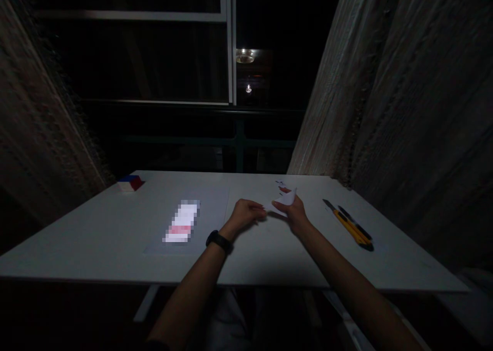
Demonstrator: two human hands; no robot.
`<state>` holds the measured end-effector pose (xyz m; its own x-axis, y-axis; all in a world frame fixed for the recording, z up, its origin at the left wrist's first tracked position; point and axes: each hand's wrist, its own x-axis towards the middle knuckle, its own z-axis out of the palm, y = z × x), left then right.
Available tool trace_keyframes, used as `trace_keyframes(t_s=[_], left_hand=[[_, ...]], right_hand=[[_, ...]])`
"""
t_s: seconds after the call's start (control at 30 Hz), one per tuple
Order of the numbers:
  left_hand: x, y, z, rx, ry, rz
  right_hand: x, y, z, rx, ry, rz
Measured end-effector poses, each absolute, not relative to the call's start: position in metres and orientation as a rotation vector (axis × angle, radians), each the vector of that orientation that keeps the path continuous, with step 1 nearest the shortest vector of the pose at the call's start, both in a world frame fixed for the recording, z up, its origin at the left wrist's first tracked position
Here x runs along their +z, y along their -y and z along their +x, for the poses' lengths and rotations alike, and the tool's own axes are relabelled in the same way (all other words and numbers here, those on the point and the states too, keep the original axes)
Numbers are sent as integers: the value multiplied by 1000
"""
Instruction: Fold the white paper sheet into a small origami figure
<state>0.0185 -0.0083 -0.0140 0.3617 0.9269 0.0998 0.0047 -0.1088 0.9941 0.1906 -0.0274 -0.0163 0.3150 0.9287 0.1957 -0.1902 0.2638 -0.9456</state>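
Note:
Above the right middle of the table, my right hand (297, 213) is closed round a folded piece of white paper (288, 198), thumb across its near side. My left hand (245, 215), with a black watch on the wrist, faces it from the left. Its fingertips are pinched together at the paper's pointed left corner. In the dim light the exact contact there is hard to see. Small dark marks show just beyond the right hand; whether they lie on paper or on the table I cannot tell.
A yellow box cutter (351, 230) and a dark pen-like object (356, 223) lie to the right on the white table (254, 263). A bright blurred rectangle (183, 220) rests on a white sheet (154, 245) at left. A coloured cube (130, 183) sits far left. Curtains flank the window.

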Motion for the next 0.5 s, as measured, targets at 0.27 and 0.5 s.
trace_keyframes(t_s=[0.27, 0.5], left_hand=[[-10, 12, 20, 887, -917, 1411], [-9, 11, 13, 661, -803, 1317]], right_hand=[[-19, 28, 192, 813, 1068, -1031], [-15, 30, 192, 754, 1145, -1018]])
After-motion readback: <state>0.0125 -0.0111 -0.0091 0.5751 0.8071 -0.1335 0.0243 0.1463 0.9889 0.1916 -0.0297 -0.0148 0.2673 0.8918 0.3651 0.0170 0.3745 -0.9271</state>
